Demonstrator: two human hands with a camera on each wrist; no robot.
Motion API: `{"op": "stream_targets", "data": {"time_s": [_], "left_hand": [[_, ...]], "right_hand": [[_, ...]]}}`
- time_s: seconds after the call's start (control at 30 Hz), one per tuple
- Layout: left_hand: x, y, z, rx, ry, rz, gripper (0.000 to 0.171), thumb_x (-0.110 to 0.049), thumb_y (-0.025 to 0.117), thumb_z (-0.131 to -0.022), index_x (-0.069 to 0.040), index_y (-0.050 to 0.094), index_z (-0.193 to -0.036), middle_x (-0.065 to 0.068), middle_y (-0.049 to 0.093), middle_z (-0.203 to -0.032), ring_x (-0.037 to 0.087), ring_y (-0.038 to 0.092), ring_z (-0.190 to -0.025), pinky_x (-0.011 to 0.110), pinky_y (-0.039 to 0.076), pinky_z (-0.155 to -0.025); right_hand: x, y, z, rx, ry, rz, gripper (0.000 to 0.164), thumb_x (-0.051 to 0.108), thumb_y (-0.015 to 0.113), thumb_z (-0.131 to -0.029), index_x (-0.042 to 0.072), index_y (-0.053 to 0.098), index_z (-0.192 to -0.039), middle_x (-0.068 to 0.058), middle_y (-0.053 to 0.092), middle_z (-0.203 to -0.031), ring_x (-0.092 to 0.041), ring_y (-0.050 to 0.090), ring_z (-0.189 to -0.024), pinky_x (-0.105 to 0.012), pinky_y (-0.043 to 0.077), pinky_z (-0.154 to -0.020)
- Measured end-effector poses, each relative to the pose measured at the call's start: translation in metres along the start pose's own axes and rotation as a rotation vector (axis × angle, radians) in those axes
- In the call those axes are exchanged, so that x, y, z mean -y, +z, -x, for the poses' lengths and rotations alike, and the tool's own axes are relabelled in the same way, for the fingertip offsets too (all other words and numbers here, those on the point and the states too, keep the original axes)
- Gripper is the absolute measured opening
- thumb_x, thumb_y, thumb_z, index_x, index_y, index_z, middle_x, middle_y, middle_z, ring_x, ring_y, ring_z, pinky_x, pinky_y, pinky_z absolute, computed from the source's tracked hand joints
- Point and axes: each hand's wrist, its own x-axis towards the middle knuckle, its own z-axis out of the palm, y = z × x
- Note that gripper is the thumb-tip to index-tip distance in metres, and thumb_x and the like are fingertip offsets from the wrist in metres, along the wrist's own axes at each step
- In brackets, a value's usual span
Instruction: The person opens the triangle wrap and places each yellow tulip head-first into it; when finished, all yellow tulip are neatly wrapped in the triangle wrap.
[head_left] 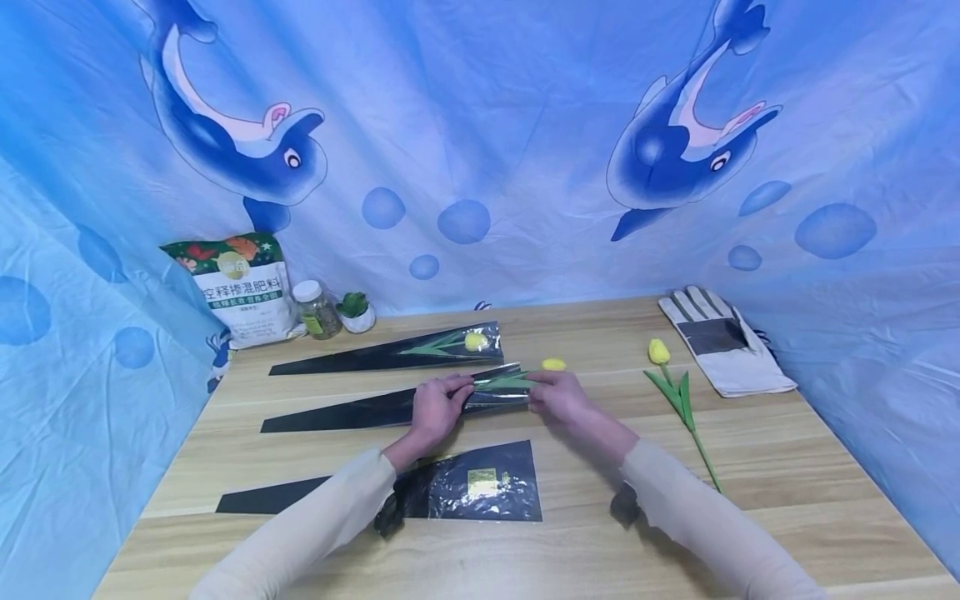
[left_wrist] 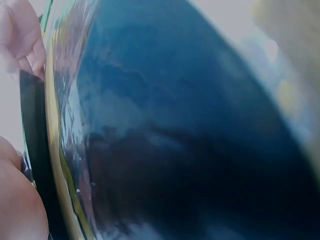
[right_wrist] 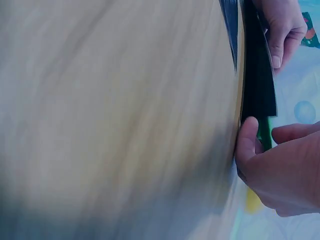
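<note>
In the head view my left hand (head_left: 435,410) grips a long tapered black flower sleeve (head_left: 337,411) near its wide clear end. My right hand (head_left: 561,398) pinches an artificial yellow tulip (head_left: 553,364) just below its bloom. The tulip's green leaves (head_left: 504,382) lie at the sleeve's mouth, partly inside it, and the lower stem is hidden. In the right wrist view the right thumb and fingers (right_wrist: 250,137) close on the green stem beside the black sleeve's edge (right_wrist: 257,75). The left wrist view is mostly filled by another black sleeve (left_wrist: 160,100).
A sleeve holding a yellow tulip (head_left: 476,342) lies behind. In front is a sleeve with a gold label (head_left: 482,482). To the right are a loose tulip (head_left: 686,408) and a work glove (head_left: 723,342). A fertilizer bag (head_left: 251,292), jar (head_left: 317,310) and potted plant (head_left: 356,313) stand back left.
</note>
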Motion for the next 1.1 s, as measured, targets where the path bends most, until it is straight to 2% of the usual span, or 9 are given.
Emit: {"op": "stream_targets", "data": {"time_s": [0.13, 0.3, 0.4, 0.57, 0.7, 0.87, 1.0, 1.1], "left_hand": [[0.001, 0.001, 0.0, -0.004, -0.008, 0.002, 0.014, -0.011, 0.079, -0.087, -0.007, 0.08, -0.101, 0.007, 0.075, -0.103, 0.029, 0.069, -0.104, 0.044, 0.054, -0.091], [0.001, 0.001, 0.0, -0.009, -0.007, 0.0, 0.014, -0.011, 0.078, -0.088, -0.008, 0.081, -0.101, 0.008, 0.075, -0.103, 0.029, 0.07, -0.103, 0.044, 0.055, -0.09], [0.001, 0.001, 0.0, -0.008, -0.005, 0.002, 0.014, -0.011, 0.078, -0.088, -0.008, 0.08, -0.102, 0.008, 0.075, -0.103, 0.029, 0.07, -0.103, 0.044, 0.055, -0.09], [0.0, 0.001, 0.0, -0.008, 0.0, 0.0, 0.014, -0.011, 0.078, -0.088, -0.008, 0.08, -0.102, 0.008, 0.074, -0.104, 0.029, 0.07, -0.102, 0.044, 0.055, -0.089], [0.001, 0.002, 0.0, -0.008, 0.007, 0.004, 0.014, -0.01, 0.078, -0.088, -0.007, 0.08, -0.102, 0.008, 0.074, -0.104, 0.029, 0.07, -0.102, 0.044, 0.055, -0.089], [0.002, 0.003, 0.0, -0.011, 0.014, -0.006, 0.014, -0.01, 0.078, -0.087, -0.007, 0.08, -0.101, 0.008, 0.074, -0.104, 0.028, 0.07, -0.102, 0.044, 0.055, -0.09], [0.003, 0.003, -0.001, -0.017, 0.023, -0.016, 0.014, -0.01, 0.079, -0.087, -0.007, 0.08, -0.1, 0.007, 0.075, -0.103, 0.028, 0.07, -0.102, 0.043, 0.055, -0.09], [0.003, 0.003, -0.001, -0.024, 0.035, -0.014, 0.013, -0.009, 0.078, -0.087, -0.007, 0.081, -0.1, 0.007, 0.075, -0.102, 0.028, 0.071, -0.101, 0.043, 0.055, -0.089]], "right_hand": [[0.0, -0.006, 0.001, 0.031, -0.052, 0.083, 0.037, -0.009, 0.056, -0.093, -0.011, 0.058, -0.13, -0.021, 0.069, -0.101, -0.02, 0.067, -0.077, -0.027, 0.057, -0.068], [0.003, -0.019, 0.007, 0.042, -0.142, 0.25, 0.029, -0.006, 0.056, -0.094, -0.011, 0.064, -0.121, -0.02, 0.069, -0.094, -0.024, 0.063, -0.069, -0.028, 0.052, -0.057], [0.004, -0.032, 0.008, 0.002, -0.24, 0.372, 0.024, -0.003, 0.059, -0.093, -0.01, 0.068, -0.114, -0.018, 0.07, -0.094, -0.025, 0.065, -0.074, -0.031, 0.055, -0.062], [0.004, -0.053, 0.004, -0.133, -0.385, 0.54, 0.022, 0.0, 0.061, -0.09, -0.009, 0.069, -0.109, -0.018, 0.071, -0.099, -0.029, 0.067, -0.087, -0.04, 0.057, -0.078], [0.0, -0.062, -0.001, -0.132, -0.395, 0.605, 0.032, -0.001, 0.059, -0.089, -0.011, 0.063, -0.119, -0.023, 0.066, -0.108, -0.036, 0.064, -0.096, -0.047, 0.055, -0.084], [-0.005, -0.065, -0.007, -0.034, -0.416, 0.705, 0.05, -0.004, 0.062, -0.085, -0.012, 0.053, -0.134, -0.03, 0.058, -0.125, -0.043, 0.057, -0.113, -0.054, 0.049, -0.096], [-0.007, -0.062, -0.013, -0.006, -0.438, 0.74, 0.046, -0.003, 0.065, -0.086, -0.01, 0.057, -0.13, -0.029, 0.06, -0.125, -0.043, 0.058, -0.114, -0.055, 0.048, -0.097], [-0.006, -0.058, -0.016, 0.005, -0.427, 0.711, 0.042, -0.002, 0.066, -0.087, -0.009, 0.06, -0.128, -0.026, 0.063, -0.121, -0.038, 0.062, -0.107, -0.051, 0.051, -0.093]]}}
